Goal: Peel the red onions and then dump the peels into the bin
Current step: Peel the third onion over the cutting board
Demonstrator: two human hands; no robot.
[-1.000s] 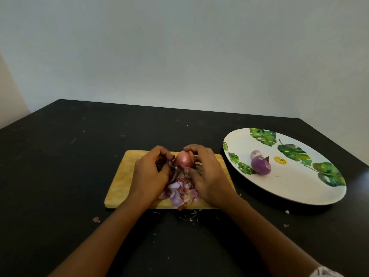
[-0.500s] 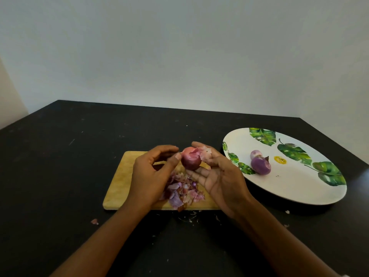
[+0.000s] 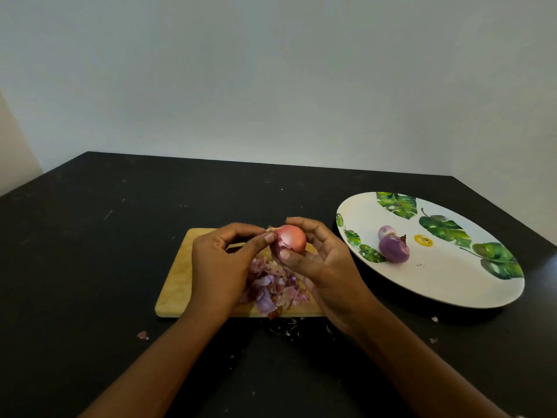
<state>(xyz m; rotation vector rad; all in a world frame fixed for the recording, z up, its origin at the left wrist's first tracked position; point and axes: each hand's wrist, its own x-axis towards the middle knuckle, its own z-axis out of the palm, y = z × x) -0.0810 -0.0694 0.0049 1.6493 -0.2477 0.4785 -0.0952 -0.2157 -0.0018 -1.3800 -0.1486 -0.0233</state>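
Note:
A red onion (image 3: 291, 238) with its dry skin still on is held above the wooden cutting board (image 3: 177, 282). My right hand (image 3: 322, 267) grips it with thumb and fingers curled round it. My left hand (image 3: 221, 267) pinches a flap of skin at the onion's left end. A pile of purple and pink peels (image 3: 274, 286) lies on the board below the hands. Two peeled onions, a large one (image 3: 393, 251) and a small one (image 3: 386, 231), sit on the white leaf-patterned plate (image 3: 452, 285). No bin is in view.
The board and plate rest on a black table (image 3: 90, 251). Small peel scraps (image 3: 143, 335) lie on the table in front of the board and near the plate. A pale wall stands behind the table.
The onion was lifted off the board and turned in my right hand. My left hand went from beside it to pinching the skin at its end.

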